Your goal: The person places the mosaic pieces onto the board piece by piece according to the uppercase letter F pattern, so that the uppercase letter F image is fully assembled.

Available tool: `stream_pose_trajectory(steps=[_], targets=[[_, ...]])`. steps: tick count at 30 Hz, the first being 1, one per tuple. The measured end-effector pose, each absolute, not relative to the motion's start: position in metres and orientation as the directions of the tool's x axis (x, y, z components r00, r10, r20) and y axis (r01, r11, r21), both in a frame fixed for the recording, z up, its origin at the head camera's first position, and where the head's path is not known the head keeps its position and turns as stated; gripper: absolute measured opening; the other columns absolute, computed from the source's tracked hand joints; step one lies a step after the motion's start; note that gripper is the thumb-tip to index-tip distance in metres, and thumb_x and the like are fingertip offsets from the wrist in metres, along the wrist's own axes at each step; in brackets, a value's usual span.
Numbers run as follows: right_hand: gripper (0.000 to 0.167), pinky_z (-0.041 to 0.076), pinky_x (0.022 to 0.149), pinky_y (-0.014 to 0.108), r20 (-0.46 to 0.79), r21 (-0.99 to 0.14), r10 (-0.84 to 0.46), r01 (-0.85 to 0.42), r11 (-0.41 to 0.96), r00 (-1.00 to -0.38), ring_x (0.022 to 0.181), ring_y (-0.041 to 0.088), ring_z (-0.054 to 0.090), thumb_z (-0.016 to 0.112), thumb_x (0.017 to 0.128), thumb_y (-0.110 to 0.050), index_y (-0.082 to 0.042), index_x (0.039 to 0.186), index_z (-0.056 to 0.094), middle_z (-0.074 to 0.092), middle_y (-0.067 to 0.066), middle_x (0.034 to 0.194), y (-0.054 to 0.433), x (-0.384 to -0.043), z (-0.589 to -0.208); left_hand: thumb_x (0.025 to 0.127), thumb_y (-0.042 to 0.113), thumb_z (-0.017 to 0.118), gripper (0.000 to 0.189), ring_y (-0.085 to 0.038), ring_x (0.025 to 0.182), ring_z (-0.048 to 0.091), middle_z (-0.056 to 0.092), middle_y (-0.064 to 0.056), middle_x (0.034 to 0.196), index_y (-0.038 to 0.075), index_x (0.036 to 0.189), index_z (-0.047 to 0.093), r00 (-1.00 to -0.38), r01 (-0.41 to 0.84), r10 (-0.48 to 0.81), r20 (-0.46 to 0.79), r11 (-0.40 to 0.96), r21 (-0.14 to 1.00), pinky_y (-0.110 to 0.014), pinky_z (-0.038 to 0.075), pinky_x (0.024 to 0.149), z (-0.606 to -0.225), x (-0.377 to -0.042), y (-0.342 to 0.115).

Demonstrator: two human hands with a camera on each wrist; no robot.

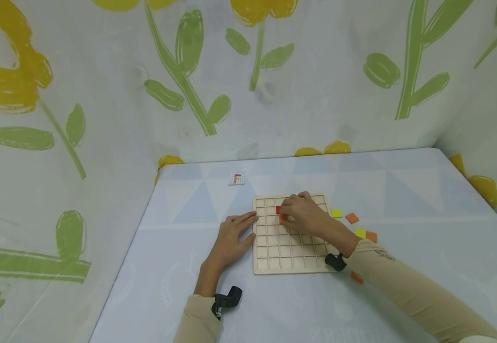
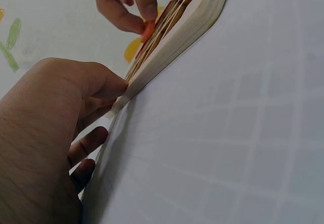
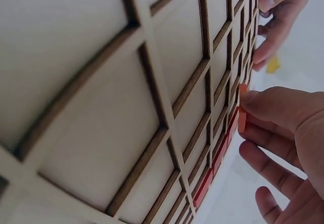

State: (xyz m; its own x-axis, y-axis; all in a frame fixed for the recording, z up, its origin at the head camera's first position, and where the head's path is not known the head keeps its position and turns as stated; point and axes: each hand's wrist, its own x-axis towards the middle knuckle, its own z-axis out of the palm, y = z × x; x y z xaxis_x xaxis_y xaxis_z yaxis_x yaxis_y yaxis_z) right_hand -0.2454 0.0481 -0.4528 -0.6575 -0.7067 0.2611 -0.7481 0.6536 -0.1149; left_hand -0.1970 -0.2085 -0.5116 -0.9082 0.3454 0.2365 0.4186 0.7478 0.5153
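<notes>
A wooden grid board (image 1: 274, 263) lies on the table with rows of square cells. My right hand (image 1: 304, 214) reaches over its upper part and pinches an orange square tile (image 3: 242, 120) between thumb and fingers. The tile stands on edge close over the grid, right by a row of red tiles (image 3: 203, 187) set in cells. In the head view my right hand covers most of that row. At the board's left edge rests my left hand (image 1: 230, 240), fingers extended and fingertips touching the rim; its thumb (image 2: 112, 83) lies against the edge in the left wrist view.
Right of the board lie loose yellow tiles (image 1: 336, 213) and orange tiles (image 1: 352, 217), some beside my right forearm. A small pattern card (image 1: 237, 178) with a coloured grid sits behind the board, to the left. A flower-printed cloth (image 1: 299, 105) hangs behind the table.
</notes>
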Motion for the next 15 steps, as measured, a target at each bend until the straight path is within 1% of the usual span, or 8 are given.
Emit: stream_pose_trajectory(steps=[3, 7, 11, 15], targets=[[0.010, 0.042, 0.090, 0.047, 0.248, -0.095, -0.708, -0.743, 0.662, -0.662, 0.090, 0.018, 0.061, 0.081, 0.084, -0.022, -0.016, 0.086, 0.073, 0.070, -0.003, 0.096, 0.0468, -0.2468, -0.4546, 0.095, 0.027, 0.061, 0.048, -0.021, 0.126, 0.045, 0.047, 0.012, 0.151, 0.022, 0.143, 0.058, -0.910, 0.414, 0.342, 0.233, 0.747, 0.520, -0.048, 0.034, 0.100, -0.5121, -0.1973, -0.2079], [0.011, 0.043, 0.088, 0.046, 0.253, -0.068, -0.718, -0.753, 0.655, -0.648, 0.090, 0.019, 0.062, 0.082, 0.083, -0.022, -0.016, 0.088, 0.074, 0.070, -0.002, 0.096, 0.0476, -0.2490, -0.4592, 0.096, 0.028, 0.061, 0.049, -0.020, 0.126, 0.044, 0.046, 0.012, 0.152, 0.022, 0.144, 0.057, -0.914, 0.406, 0.343, 0.218, 0.751, 0.522, -0.048, 0.033, 0.101, -0.5111, -0.1972, -0.2071], [0.013, 0.043, 0.089, 0.047, 0.261, -0.067, -0.718, -0.754, 0.654, -0.646, 0.092, 0.019, 0.062, 0.084, 0.082, -0.022, -0.016, 0.090, 0.075, 0.070, -0.002, 0.097, 0.0481, -0.2506, -0.4615, 0.096, 0.028, 0.061, 0.049, -0.021, 0.127, 0.044, 0.045, 0.012, 0.152, 0.022, 0.144, 0.057, -0.914, 0.405, 0.343, 0.216, 0.756, 0.515, -0.048, 0.033, 0.102, -0.5087, -0.1972, -0.2067], [0.013, 0.043, 0.089, 0.047, 0.259, -0.073, -0.716, -0.752, 0.655, -0.649, 0.095, 0.019, 0.063, 0.082, 0.084, -0.022, -0.015, 0.093, 0.076, 0.069, -0.002, 0.100, 0.0482, -0.2487, -0.4613, 0.095, 0.027, 0.061, 0.049, -0.022, 0.127, 0.044, 0.047, 0.011, 0.151, 0.021, 0.144, 0.057, -0.917, 0.399, 0.337, 0.215, 0.748, 0.530, -0.048, 0.033, 0.102, -0.5084, -0.1962, -0.2071]])
